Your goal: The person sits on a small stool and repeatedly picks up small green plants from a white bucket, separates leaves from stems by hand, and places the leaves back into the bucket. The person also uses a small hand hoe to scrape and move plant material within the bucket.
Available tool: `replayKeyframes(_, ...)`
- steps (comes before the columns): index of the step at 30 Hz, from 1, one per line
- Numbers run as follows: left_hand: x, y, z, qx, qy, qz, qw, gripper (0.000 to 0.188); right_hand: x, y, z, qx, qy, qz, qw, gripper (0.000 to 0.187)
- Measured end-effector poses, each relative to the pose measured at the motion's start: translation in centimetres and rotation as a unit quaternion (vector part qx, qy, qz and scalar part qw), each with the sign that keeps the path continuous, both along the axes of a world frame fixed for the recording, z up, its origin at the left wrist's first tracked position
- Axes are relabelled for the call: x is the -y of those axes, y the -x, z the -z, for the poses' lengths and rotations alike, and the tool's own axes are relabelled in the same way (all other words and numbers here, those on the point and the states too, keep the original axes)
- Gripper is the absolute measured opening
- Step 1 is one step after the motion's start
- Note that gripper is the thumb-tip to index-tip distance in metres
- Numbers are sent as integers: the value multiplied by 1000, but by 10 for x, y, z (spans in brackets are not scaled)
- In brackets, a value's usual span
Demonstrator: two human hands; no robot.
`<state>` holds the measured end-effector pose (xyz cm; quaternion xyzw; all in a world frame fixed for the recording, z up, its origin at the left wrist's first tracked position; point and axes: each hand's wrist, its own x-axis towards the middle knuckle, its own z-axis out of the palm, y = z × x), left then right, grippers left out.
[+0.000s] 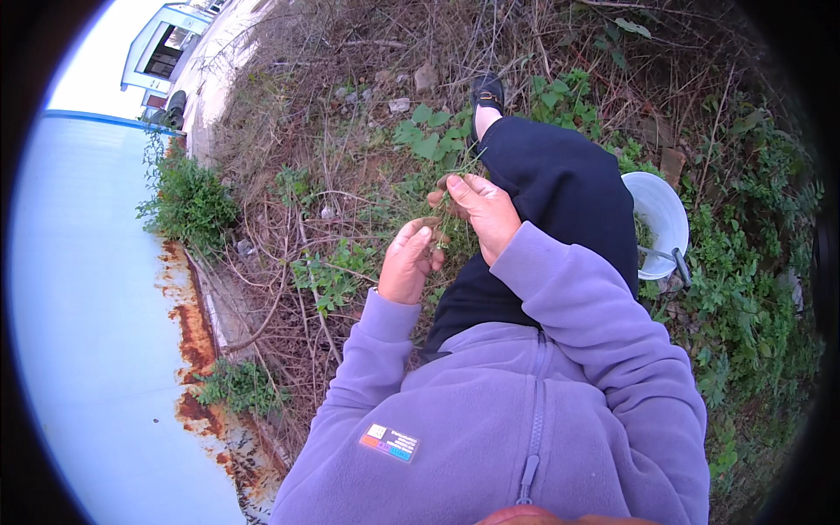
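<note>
My right hand (486,215) is closed, pinching a thin green weed sprig (444,229) between thumb and fingers in front of my bent knee. Thin stem ends stick out above its fingertips. Just below and to the left, my left hand (409,262) has its thumb and fingers curled together at the sprig's lower, small-leaved end. The fingertips partly hide the sprig. A white plastic bucket (678,210) with a handle stands to the right of my leg, some greenery showing inside it.
A pale blue metal wall (96,306) with a rusted lower edge (194,350) runs along the left. Dry twigs (271,236), leafy weeds (433,136) and stones (399,106) cover the ground. A bushy plant (192,206) grows against the wall. Dense greenery (752,324) lies right.
</note>
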<state>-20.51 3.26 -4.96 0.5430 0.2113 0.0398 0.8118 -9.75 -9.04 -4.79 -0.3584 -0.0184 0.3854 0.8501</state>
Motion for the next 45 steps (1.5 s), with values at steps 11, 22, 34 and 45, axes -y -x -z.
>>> replayKeyframes(11, 5, -7, -4, -7, 24, 15, 1000, 15, -1, 8, 1, 57, 34, -104, 992, 32)
replayKeyframes(22, 11, -2, -10, -45, 5, 64, 997, 14, -3, 10, 4, 1, 20, -69, 997, 23)
replayKeyframes(34, -10, 7, -26, -65, -8, 135, 989, 7, -3, 18, -18, 29, 20, -24, 999, 18)
replayKeyframes(45, -84, 23, 21, -116, -86, -98, 985, 22, 18, -13, -52, 307, 147, 91, 936, 44)
